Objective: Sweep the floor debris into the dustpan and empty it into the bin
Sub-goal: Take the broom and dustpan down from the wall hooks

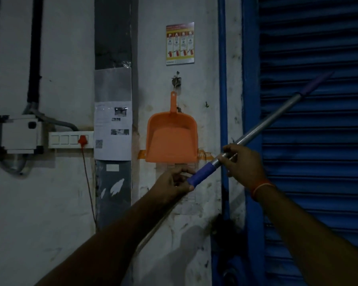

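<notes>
Both my grips clamp the broom handle (254, 133): left hand (174, 182) on its blue sleeve, right hand (242, 164) on metal. The orange dustpan (172, 137) hangs on the wall (one swing could unhook it).

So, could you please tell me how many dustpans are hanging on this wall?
1: the orange dustpan hangs from a hook on the wall, left of the blue shutter.

Both hands on a slanted broom handle (262, 122): left hand (174, 182) grips the blue sleeve (203, 174), right hand (243, 164) pinches the metal shaft just above. Orange dustpan (172, 139) hangs on wall hook (176, 80), blue shutter (314, 141) at right.
</notes>
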{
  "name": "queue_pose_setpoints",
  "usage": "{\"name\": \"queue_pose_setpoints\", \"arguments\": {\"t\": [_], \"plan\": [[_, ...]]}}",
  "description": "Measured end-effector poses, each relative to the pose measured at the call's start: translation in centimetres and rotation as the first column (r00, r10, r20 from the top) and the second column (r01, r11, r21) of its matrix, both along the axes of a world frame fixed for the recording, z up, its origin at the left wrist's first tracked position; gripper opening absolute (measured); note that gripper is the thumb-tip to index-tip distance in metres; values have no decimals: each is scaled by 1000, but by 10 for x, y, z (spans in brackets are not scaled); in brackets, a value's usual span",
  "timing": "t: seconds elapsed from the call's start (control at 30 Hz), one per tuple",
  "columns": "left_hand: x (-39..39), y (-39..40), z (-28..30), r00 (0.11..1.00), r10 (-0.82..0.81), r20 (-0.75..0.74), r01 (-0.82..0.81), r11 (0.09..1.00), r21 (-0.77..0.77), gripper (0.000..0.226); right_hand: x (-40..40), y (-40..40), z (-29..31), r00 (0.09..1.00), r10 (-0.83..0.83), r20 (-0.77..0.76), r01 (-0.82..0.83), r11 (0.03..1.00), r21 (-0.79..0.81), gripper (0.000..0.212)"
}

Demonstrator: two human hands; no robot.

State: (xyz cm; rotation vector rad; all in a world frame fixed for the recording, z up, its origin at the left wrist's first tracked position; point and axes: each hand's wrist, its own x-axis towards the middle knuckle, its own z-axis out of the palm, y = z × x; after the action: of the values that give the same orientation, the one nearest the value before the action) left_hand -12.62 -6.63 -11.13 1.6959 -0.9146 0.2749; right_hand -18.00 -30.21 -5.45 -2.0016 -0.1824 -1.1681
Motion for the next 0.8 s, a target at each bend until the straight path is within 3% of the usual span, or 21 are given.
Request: {"name": "queue_pose_setpoints", "arguments": {"t": [0.03, 0.1, 0.2, 0.3, 0.4, 0.53, 0.6, 0.67, 0.73, 0.8], "plan": [[1, 2, 0, 1000, 4, 27, -4, 1000, 18, 38, -5, -1, 1, 994, -107, 10, 108, 982, -154, 27], [2, 5, -1, 997, 12, 72, -16, 998, 57, 37, -13, -2, 2, 985, -151, 80, 170, 900, -401, 22], [3, 8, 1, 988, 18, 154, -43, 986, 159, 36, -12, -5, 3, 994, -31, 109, 100, 694, -713, 19], [6, 12, 5, 977, 23, 213, -79, 963, 257, 41, -10, -7, -2, 994, 7, -111, -95, 576, -812, 25], [8, 18, 11, 981, 0, 194, -66, 940, 334, 48, -9, -5, -14, 962, -14, -271, -225, 517, -826, 28], [12, 31, 10, 877, 19, 481, -261, 858, 442, 43, -9, 4, -39, 926, 138, -351, -363, 582, -728, 24], [7, 38, 0, 776, 135, 616, -361, 895, 260, 32, -11, 7, -56, 903, 226, -367, -418, 665, -619, 25], [7, 46, -16, 660, 348, 666, -451, 892, -20, 27, -11, 10, -71, 880, 266, -392, -450, 731, -514, 32], [18, 55, -33, 578, 553, 600, -545, 809, -220, 25, -9, 14, -85, 857, 317, -408, -484, 767, -421, 40], [29, 61, -46, 624, 658, 421, -592, 750, -295, 26, -7, 18, -97, 837, 377, -396, -512, 794, -327, 49]]}}
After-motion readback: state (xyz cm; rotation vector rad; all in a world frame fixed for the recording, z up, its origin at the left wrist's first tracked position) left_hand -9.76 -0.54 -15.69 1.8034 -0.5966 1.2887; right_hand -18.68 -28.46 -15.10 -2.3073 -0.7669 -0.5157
